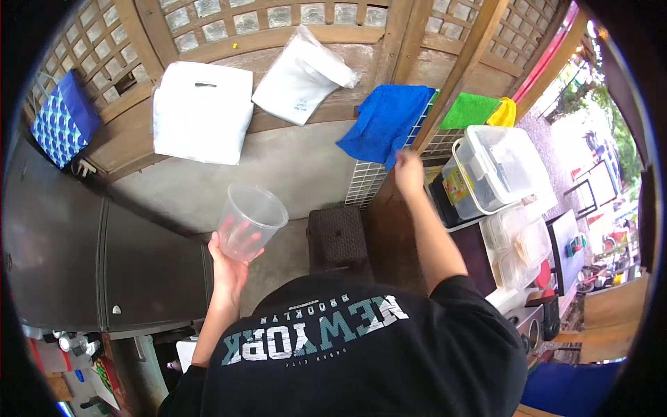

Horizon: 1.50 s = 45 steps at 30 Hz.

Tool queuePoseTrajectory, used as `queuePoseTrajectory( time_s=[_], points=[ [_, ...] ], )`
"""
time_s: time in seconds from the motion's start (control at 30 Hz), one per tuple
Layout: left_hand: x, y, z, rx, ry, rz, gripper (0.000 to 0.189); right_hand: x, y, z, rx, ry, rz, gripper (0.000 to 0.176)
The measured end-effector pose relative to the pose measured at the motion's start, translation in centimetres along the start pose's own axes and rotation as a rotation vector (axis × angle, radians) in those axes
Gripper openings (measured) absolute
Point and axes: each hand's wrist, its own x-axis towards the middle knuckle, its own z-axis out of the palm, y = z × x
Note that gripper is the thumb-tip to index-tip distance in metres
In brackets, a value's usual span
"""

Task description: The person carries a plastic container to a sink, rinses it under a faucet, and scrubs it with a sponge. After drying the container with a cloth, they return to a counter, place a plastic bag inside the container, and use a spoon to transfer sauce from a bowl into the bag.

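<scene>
My left hand is raised and grips a clear plastic cup from below; the cup looks empty and tilts slightly. My right hand reaches forward to the lower edge of a blue cloth that hangs over a white wire rack. The fingers rest on the cloth, but I cannot tell whether they pinch it. My black shirt with "NEW YORK" printed on it fills the bottom of the view.
A white plastic bag and a second white bag hang on the wooden lattice wall. Green and yellow cloths hang to the right. Clear lidded containers are stacked at right, a dark stool stands below, and a grey fridge is at left.
</scene>
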Motion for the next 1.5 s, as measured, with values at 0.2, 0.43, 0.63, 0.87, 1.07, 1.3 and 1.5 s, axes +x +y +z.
queuePoseTrajectory(
  time_s=[0.2,0.43,0.63,0.87,1.07,1.3,1.5],
  points=[
    [-0.4,0.3,0.8,-0.005,0.017,0.058,0.073,15.2,-4.4,-6.3,-0.172,0.246,-0.113,0.029],
    [-2.0,0.8,0.5,0.006,0.079,0.149,0.075,22.0,0.6,-5.0,-0.364,-0.159,-0.215,0.022],
    [-2.7,0.7,0.3,0.014,0.12,0.187,0.075,24.5,-2.1,-7.8,-0.395,-0.126,-0.263,0.027],
    [-2.8,0.6,2.4,0.023,0.18,0.249,0.083,22.9,-6.8,-7.8,-0.256,-0.487,-0.506,0.031],
    [-4.2,0.6,2.6,-0.051,0.237,0.301,0.084,22.6,-7.3,-3.6,-0.204,-0.601,-0.486,0.031],
    [-12.3,2.1,-0.3,-0.214,0.129,0.548,0.082,9.3,-22.6,-7.2,0.859,-0.866,-0.417,0.035],
    [-23.2,-0.2,-4.9,-0.444,0.27,0.629,0.076,-14.6,-37.9,-3.6,0.893,-1.579,-1.032,0.099]
  ],
)
